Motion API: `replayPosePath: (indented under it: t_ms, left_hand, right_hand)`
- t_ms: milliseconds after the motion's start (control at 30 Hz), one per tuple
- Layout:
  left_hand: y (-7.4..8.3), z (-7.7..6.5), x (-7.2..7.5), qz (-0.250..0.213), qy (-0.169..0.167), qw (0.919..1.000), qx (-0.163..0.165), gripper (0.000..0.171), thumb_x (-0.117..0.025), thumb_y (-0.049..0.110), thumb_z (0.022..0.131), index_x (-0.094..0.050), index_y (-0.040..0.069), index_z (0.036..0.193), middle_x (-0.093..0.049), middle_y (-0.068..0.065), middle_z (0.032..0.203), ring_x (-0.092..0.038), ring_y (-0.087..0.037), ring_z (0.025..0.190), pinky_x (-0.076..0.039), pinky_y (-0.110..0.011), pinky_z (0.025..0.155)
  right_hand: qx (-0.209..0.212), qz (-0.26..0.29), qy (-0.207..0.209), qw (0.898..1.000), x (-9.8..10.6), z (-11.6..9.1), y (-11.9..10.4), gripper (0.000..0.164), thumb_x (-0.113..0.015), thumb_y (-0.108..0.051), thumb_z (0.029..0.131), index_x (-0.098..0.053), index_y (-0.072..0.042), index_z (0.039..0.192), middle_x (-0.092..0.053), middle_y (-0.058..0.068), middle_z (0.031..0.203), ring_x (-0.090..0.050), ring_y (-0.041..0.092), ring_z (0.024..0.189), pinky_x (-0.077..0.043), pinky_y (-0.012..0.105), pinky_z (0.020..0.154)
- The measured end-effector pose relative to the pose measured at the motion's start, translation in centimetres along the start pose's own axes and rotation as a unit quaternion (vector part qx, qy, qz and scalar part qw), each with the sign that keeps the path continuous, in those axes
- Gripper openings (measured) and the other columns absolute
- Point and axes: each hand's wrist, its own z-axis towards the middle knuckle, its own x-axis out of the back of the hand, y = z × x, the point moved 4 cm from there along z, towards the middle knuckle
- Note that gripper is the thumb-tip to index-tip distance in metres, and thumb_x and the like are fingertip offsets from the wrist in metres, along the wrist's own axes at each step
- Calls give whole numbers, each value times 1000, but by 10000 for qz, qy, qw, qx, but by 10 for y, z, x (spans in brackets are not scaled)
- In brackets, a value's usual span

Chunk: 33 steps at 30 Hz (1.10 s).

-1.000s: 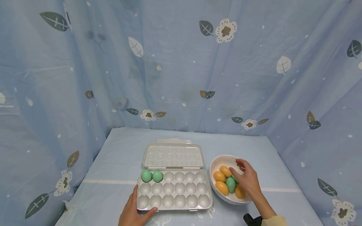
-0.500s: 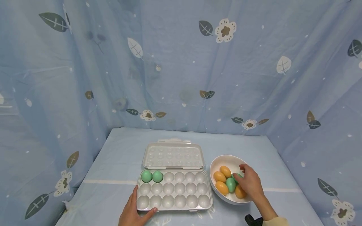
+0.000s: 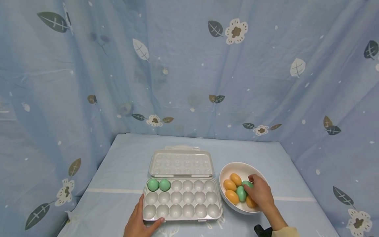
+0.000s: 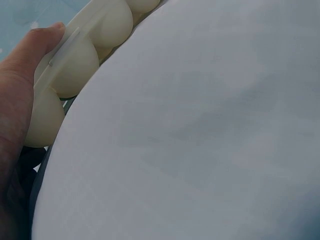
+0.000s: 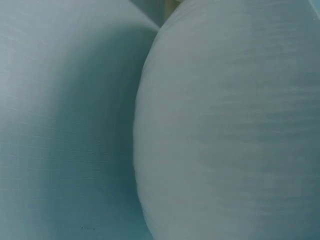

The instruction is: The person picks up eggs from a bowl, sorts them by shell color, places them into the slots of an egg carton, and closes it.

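Note:
In the head view, a pale egg carton (image 3: 182, 205) lies with its lid (image 3: 182, 163) folded back; two green eggs (image 3: 159, 185) sit in its back-left cups. My left hand (image 3: 139, 220) holds the carton's front-left corner, fingers along the left side and thumb at the front edge. The left wrist view shows that thumb (image 4: 47, 39) on the rim above the rounded cup undersides. My right hand (image 3: 262, 192) reaches into a white bowl (image 3: 240, 167), thumb and fingertips around a green egg (image 3: 246, 184). Another green egg (image 3: 241, 194) and several orange eggs (image 3: 232, 197) lie beside it.
The bowl stands just right of the carton on a table covered with light blue cloth (image 3: 124, 164). Patterned blue curtains (image 3: 189, 65) enclose the back and sides. White fabric (image 5: 225, 125) fills most of the right wrist view, hiding the hand's work there.
My right hand has moved slightly down and left in the bowl, its fingertips drawing closer around the back green egg. My left hand and the carton stay put.

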Motion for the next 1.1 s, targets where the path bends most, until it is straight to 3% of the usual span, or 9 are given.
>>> replayPosePath:
  t_ms: [300, 700, 1100]
  left_hand:
    - [1, 0, 1, -20, 104, 9999, -113, 134, -76, 81, 71, -16, 2, 161, -44, -26, 154, -53, -44, 134, -46, -61, 107]
    - [1, -1, 2, -33, -18, 10000, 11, 135, -75, 81, 70, -15, 2, 161, -47, -26, 151, -56, -43, 130, -49, -62, 104]
    - [0, 0, 0, -57, -33, 10000, -23, 135, -74, 82, 71, -14, 2, 161, -45, -26, 153, -54, -43, 132, -47, -62, 107]
  right_hand:
    - [104, -110, -1, 9999, -5, 2, -2, 48, -78, -15, 88, -61, 9, 126, -67, 24, 120, -63, 32, 99, -57, 52, 93]
    - [229, -235, -98, 9994, -13, 3, 0, 49, -84, -17, 85, -65, 9, 121, -71, 22, 112, -67, 29, 95, -59, 51, 89]
    - [113, 202, 77, 9997, -3, 3, -6, 51, -82, -20, 87, -62, 6, 126, -67, 22, 118, -65, 28, 95, -61, 46, 83]
